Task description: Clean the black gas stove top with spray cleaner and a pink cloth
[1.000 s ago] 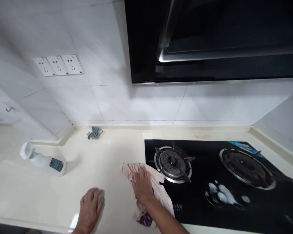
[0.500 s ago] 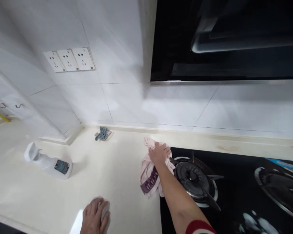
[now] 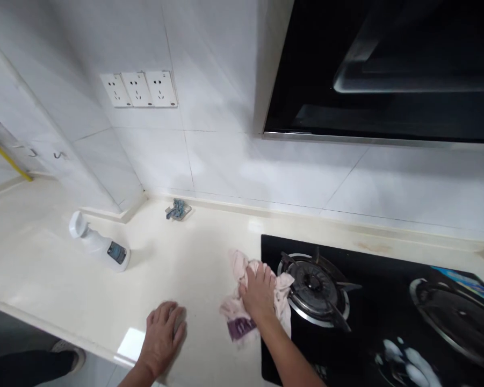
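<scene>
My right hand (image 3: 260, 293) presses a crumpled pale pink cloth (image 3: 239, 306) with a purple band. The cloth lies across the cream counter (image 3: 201, 252) and the left edge of the black gas stove (image 3: 370, 317), close to the left burner (image 3: 315, 285). My left hand (image 3: 163, 330) rests on the counter near its front edge, fingers loosely apart and slightly bent, holding nothing. A white spray bottle (image 3: 100, 247) with a dark label lies farther left.
A wrinkled blue-grey scrap (image 3: 178, 208) sits on a small holder by the wall. White foam (image 3: 414, 368) marks the stove near the right burner (image 3: 459, 314). A black range hood (image 3: 378, 80) overhangs it. Wall sockets (image 3: 139, 90) are above. A shoe (image 3: 74, 357) shows below.
My right hand has drawn the cloth down, toward the front of the counter and stove edge. My left hand stays on the counter. The view has shifted and tilted slightly.
</scene>
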Motion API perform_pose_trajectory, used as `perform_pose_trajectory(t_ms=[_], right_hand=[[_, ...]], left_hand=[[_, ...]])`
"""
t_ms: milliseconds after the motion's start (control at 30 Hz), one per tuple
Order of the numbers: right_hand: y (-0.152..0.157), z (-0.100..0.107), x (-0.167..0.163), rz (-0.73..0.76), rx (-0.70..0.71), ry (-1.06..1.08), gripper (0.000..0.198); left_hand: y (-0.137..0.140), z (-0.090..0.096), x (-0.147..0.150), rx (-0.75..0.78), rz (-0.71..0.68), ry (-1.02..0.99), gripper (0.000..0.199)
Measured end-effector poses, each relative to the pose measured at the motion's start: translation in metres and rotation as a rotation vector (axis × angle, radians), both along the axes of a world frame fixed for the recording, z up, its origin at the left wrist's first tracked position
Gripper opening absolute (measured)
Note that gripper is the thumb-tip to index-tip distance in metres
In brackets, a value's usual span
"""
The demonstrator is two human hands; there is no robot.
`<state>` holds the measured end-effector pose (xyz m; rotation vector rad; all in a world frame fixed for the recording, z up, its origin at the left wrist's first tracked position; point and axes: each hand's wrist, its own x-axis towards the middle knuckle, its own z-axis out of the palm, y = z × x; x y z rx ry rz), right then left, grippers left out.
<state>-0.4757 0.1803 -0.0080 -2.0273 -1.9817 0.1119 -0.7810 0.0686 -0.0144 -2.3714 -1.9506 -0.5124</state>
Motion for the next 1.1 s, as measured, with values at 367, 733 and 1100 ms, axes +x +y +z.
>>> perform_pose_trajectory(t_ms=[367, 733, 1100], right_hand=[[-0.113, 0.03, 0.007, 0.297, 0.222, 0.528, 0.056], [-0.129, 0.022, 0.076, 0.266, -0.075, 0.188, 0.057], [-0.16, -0.027, 0.107, 0.208, -0.043, 0.376, 0.056]], left_hand=[[0.003, -0.007, -0.004, 0.021, -0.001, 0.023, 0.032], [-0.018, 0.013, 0.167, 0.084, -0.516, -0.197, 0.068], [-0.015, -0.02, 0.228, -0.053, -0.437, -0.169, 0.086]])
